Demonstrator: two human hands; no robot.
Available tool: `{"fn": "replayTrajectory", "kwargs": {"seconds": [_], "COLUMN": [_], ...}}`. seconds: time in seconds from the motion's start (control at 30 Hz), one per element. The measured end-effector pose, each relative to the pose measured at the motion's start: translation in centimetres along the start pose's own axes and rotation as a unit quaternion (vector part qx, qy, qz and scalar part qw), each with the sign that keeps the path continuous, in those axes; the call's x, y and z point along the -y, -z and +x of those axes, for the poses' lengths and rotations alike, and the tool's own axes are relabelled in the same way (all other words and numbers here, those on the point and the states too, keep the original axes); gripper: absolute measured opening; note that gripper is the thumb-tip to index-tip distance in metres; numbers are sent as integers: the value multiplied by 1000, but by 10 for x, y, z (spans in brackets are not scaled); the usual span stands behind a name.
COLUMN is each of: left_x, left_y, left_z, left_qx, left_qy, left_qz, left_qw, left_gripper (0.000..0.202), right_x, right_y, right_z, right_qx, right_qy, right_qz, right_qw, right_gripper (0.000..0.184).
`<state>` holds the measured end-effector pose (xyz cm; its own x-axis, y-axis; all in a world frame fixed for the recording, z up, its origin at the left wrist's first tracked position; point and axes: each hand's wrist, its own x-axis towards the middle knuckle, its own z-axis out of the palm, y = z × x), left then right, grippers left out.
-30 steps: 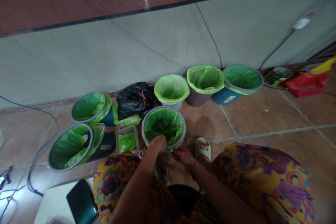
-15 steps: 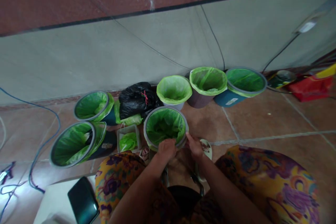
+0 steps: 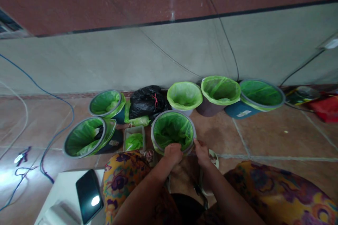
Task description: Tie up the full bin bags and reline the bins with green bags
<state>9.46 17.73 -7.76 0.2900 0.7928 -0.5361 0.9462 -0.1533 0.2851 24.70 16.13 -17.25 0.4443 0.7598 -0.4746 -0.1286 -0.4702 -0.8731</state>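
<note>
A small bin with a grey rim and a green plastic liner (image 3: 173, 133) stands on the tiled floor right in front of me. My left hand (image 3: 173, 153) is closed over its near rim. My right hand (image 3: 202, 152) grips the rim at the near right side, fingers curled on the edge. My knees in flowered cloth frame both arms.
Several more green-lined bins (image 3: 220, 89) stand along the wall (image 3: 169, 56), with a tied black bag (image 3: 148, 100) between them. A clear tray of green bags (image 3: 134, 140) lies left of the near bin. A phone (image 3: 88, 195) rests on a white box. Blue cable (image 3: 52, 126) trails at left.
My right hand rose from the floor beside the sandal to the bin's right rim. My left hand stayed on the near rim. The view shifted left.
</note>
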Motion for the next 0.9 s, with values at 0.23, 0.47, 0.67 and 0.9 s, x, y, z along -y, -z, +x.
{"fn": "replayTrajectory", "kwargs": {"seconds": [0.23,0.47,0.67,0.9], "left_x": [1,18,43,81], "left_y": [20,34,59,51], "left_z": [3,12,19,27], "left_qx": [-58,-115,-260,-146], "left_qy": [13,101,237,351], "left_qz": [-16,-32,-65,-216], "left_qw": [998,988,934,899], "left_gripper": [33,29,47,41], "right_x": [56,57,51,-14], "right_y": [-21,-31,-13,-1], "right_z": [39,45,34,-4], "right_qx": [-23,48,-41,59], "right_qy": [272,265,240,79], "right_qz": [-441,-575,-432,-249], "right_qw": [855,773,868,964], "right_gripper": [61,61,68,41]}}
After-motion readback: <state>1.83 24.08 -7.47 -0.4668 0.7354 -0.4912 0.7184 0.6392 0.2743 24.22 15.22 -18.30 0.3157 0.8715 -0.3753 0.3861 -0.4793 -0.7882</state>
